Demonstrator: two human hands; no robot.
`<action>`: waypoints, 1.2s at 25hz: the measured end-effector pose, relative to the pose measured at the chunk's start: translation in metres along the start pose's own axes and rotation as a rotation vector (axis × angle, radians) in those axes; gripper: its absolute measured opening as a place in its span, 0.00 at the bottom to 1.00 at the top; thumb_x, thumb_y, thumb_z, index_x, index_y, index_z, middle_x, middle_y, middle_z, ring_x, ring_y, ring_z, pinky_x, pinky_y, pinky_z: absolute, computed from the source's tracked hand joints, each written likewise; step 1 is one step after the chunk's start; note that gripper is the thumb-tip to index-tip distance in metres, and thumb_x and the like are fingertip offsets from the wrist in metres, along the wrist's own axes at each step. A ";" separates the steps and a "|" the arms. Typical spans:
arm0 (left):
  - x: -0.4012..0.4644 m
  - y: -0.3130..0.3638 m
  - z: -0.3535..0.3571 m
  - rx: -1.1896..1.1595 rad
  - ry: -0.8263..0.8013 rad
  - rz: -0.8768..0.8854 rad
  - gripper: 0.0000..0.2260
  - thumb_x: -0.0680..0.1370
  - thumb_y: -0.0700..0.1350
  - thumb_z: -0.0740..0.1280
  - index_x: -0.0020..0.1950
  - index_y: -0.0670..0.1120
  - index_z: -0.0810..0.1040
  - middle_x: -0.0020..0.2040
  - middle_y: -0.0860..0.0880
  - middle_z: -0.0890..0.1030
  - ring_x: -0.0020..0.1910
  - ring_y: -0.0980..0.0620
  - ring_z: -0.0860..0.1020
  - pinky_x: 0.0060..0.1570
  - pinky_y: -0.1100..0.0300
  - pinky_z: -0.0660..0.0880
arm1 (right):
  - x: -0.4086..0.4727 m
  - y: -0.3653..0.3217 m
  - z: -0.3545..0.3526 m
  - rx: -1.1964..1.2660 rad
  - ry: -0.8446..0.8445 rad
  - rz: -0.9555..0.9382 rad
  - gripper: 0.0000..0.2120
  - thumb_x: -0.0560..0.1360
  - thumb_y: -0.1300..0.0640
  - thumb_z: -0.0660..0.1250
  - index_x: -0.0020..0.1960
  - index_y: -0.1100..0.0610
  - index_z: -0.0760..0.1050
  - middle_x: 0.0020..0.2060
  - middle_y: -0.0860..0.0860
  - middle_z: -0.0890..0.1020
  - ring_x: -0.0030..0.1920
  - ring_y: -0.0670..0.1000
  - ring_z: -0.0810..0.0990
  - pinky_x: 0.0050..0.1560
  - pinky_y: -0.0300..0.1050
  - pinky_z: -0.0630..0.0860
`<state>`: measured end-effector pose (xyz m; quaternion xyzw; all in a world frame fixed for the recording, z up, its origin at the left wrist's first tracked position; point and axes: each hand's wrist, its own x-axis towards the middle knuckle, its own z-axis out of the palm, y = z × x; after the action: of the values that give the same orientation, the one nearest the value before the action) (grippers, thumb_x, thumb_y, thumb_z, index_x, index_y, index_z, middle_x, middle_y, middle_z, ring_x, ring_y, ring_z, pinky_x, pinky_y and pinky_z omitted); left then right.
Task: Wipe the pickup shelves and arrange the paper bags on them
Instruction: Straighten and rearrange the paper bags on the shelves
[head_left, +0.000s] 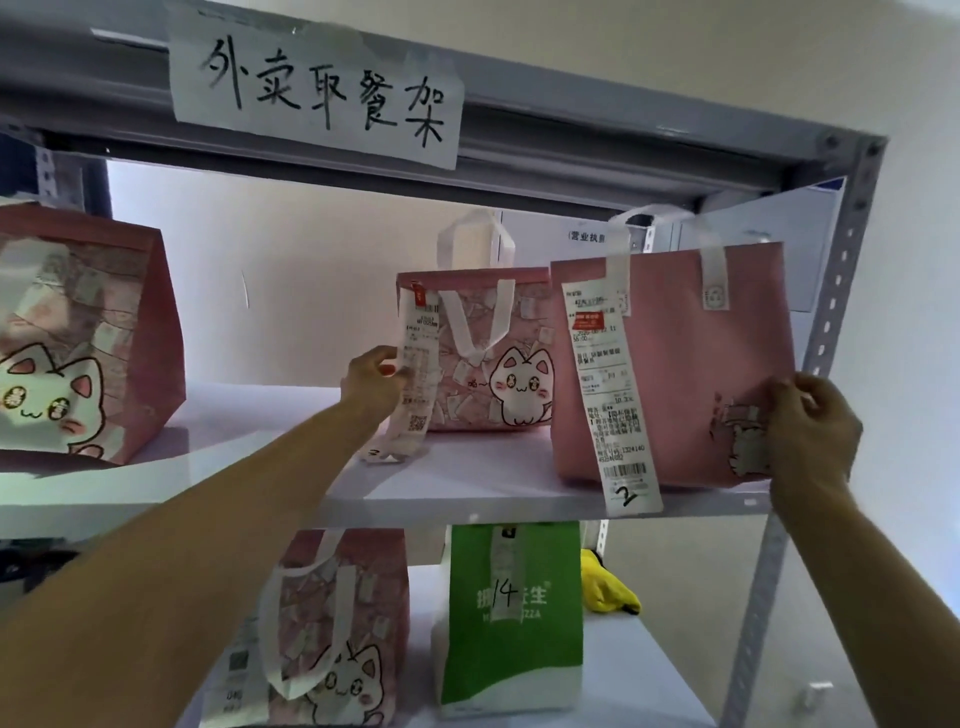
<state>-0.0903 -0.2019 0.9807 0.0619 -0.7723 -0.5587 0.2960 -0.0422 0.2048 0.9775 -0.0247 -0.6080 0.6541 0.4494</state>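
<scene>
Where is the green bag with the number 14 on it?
The green bag stands on the lower shelf, right of centre in the head view, between a pink cat bag on its left and a crumpled yellow thing on its right.

On the upper shelf (467, 488) three bags stand: the left bag (78, 332) at the far left edge, the middle bag (483, 358) set far back, the right bag (685, 374) near the front edge, just right of it; below, on the lower shelf (654, 670), two bags (337, 634) stand side by side; a sign (317, 83) hangs on the beam above.
</scene>
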 end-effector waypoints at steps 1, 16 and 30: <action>0.000 0.003 0.010 -0.013 -0.008 0.007 0.14 0.78 0.42 0.71 0.63 0.50 0.80 0.58 0.45 0.84 0.54 0.43 0.82 0.60 0.41 0.79 | -0.001 0.000 -0.004 -0.006 0.004 -0.004 0.06 0.80 0.53 0.63 0.53 0.49 0.78 0.42 0.43 0.81 0.38 0.43 0.80 0.39 0.39 0.76; -0.046 0.028 0.049 0.114 0.004 0.243 0.13 0.81 0.43 0.66 0.65 0.50 0.77 0.62 0.52 0.81 0.59 0.50 0.81 0.56 0.60 0.73 | -0.026 -0.005 -0.014 0.006 -0.033 0.013 0.05 0.81 0.52 0.64 0.51 0.47 0.78 0.42 0.42 0.82 0.38 0.43 0.82 0.35 0.39 0.76; -0.177 0.002 -0.032 -0.262 0.058 0.314 0.11 0.83 0.43 0.62 0.61 0.57 0.79 0.54 0.63 0.84 0.53 0.61 0.83 0.52 0.65 0.80 | -0.113 -0.031 0.053 0.124 -0.217 0.027 0.07 0.82 0.52 0.65 0.45 0.46 0.78 0.36 0.44 0.84 0.35 0.44 0.83 0.33 0.42 0.79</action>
<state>0.0722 -0.1520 0.9203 -0.0823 -0.6841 -0.5995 0.4071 0.0119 0.0899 0.9582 0.0661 -0.6108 0.6952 0.3730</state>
